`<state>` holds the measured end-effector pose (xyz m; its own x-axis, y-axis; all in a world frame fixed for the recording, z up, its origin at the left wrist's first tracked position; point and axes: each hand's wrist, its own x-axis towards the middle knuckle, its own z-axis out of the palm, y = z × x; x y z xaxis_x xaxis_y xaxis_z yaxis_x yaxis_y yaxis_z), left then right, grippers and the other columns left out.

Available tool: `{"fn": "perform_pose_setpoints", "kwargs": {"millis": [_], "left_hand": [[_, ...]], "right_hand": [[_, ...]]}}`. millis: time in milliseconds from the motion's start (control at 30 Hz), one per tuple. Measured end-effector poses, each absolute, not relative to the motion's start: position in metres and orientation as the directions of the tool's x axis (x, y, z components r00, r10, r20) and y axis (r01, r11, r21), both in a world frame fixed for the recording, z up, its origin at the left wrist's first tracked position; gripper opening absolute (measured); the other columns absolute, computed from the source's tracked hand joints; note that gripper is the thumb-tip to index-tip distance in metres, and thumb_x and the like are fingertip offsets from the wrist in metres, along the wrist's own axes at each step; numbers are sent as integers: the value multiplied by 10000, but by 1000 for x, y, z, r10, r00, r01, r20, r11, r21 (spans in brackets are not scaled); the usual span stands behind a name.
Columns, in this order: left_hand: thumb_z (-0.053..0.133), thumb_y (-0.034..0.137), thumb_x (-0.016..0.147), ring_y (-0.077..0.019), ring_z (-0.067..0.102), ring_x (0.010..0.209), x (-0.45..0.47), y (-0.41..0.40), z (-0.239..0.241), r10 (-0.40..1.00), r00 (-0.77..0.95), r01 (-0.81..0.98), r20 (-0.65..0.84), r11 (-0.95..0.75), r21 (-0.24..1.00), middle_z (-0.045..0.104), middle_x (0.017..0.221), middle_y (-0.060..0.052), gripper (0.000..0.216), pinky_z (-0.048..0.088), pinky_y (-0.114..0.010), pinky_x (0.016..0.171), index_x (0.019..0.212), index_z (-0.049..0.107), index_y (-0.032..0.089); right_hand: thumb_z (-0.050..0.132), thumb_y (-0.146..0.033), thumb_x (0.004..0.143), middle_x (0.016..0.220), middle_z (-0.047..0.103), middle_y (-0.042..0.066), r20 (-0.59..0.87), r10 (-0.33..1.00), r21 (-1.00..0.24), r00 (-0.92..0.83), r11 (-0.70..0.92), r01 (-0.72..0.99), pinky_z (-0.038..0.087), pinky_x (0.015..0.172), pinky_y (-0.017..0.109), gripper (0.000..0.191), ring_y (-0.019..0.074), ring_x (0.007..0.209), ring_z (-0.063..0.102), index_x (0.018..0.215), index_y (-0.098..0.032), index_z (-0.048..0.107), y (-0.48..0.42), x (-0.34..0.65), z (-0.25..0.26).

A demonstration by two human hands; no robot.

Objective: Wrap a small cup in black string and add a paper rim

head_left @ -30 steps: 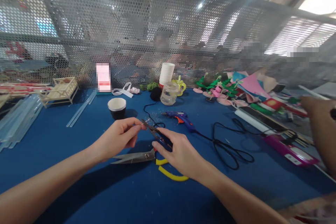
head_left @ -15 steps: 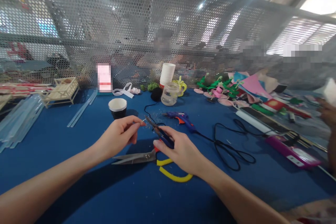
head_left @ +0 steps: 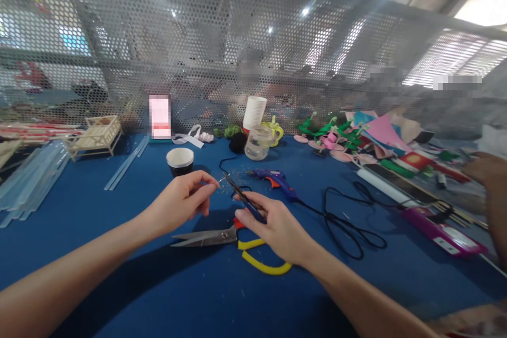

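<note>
My left hand (head_left: 193, 194) is closed in a pinch on a thin, pale strand (head_left: 222, 179), too fine to name surely. In my right hand (head_left: 273, 224) are dark-blue-handled pliers (head_left: 249, 203), their narrow metal jaws pointing up and left to the tip of the strand. Whether the jaws touch it I cannot tell. Below both hands, large scissors (head_left: 208, 236) with yellow and red handles lie on the blue table (head_left: 186, 290), partly covered by my right hand. Tiny clear bits are scattered just beyond the jaws.
A blue glue gun (head_left: 273, 176) lies beyond my right hand, its cord looping right toward a purple power strip (head_left: 443, 232). A black-and-white cup (head_left: 180, 160), a clear jar (head_left: 258, 143) and glue sticks (head_left: 37, 177) stand or lie around. Another person's hand (head_left: 485, 169) reaches in at right.
The pliers' jaws, spread apart before, now look closer together. My hands have barely moved. The other person's hand at right has come further into view.
</note>
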<state>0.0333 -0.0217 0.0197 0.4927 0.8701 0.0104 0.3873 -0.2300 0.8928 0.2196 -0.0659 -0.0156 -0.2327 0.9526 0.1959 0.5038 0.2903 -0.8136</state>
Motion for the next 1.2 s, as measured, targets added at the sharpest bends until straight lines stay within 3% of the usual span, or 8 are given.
{"fn": "perform_pose_setpoints", "kwargs": {"millis": [200,533,767,1200], "left_hand": [[416,318,796,-46,358,383,33,-22,26,875,484,426,-10,-225,876,524,528,44,182,289,-173,388,745,479,155],[428,317,788,-30,325,355,37,-24,22,874,482,364,-64,-134,922,509,499,57,192,252,-160,369,682,452,159],[422,303,800,-28,330,366,37,-26,20,863,504,338,-39,-155,928,510,513,60,194,251,-155,371,670,441,160],[444,320,799,-26,330,369,38,-27,17,862,506,255,18,-169,952,532,554,49,194,251,-156,369,695,467,157]], "right_hand": [[482,-353,808,922,640,63,260,951,-777,-165,307,550,469,716,300,310,180,793,600,1037,-155,549,-63,220,-14],[515,-350,776,731,600,27,240,935,-716,-261,352,602,441,586,276,329,152,631,543,1042,-159,539,-66,217,-14],[505,-363,781,684,576,10,209,942,-736,-261,328,593,415,574,260,284,136,595,502,967,-163,581,-66,215,-15],[481,-365,800,675,542,-11,124,939,-874,-320,256,412,394,544,219,262,113,591,476,948,-178,590,-67,214,-17]]}}
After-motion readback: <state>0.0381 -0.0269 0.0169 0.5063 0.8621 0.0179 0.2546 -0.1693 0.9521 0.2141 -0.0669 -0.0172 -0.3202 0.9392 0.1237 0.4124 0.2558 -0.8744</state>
